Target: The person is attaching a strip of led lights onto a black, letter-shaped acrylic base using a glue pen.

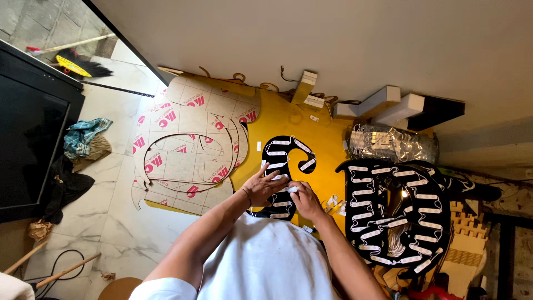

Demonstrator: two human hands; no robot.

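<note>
Both hands work on a black curved letter shape (284,166) that lies on the yellow surface (288,119), directly in front of the person. The left hand (264,186) rests flat on the lower part of this shape, with the fingers spread and pressing down, not closed around anything. The right hand (305,201) is just beside it; its fingers pinch a small white LED module (292,189) at the edge of the shape.

As a judgement of progress: the upper curl of the black shape already carries several white modules in a row, and a few more show below the hands, near the person's white shirt. The part under the hands is hidden, so I cannot tell how many places there are still bare. It seems the shape is mostly filled and the module in the right hand is one of the last for the middle part.

To the right lies a bigger black round letter (397,216), well apart from the hands. It looks finished, with modules all around and thin wires between them. Behind it a clear bag of spare modules (391,143) lies on the surface. To the left, cardboard sheets with cut-out curves (189,150) lie partly on the yellow surface and partly over the tile floor (119,222).
</note>
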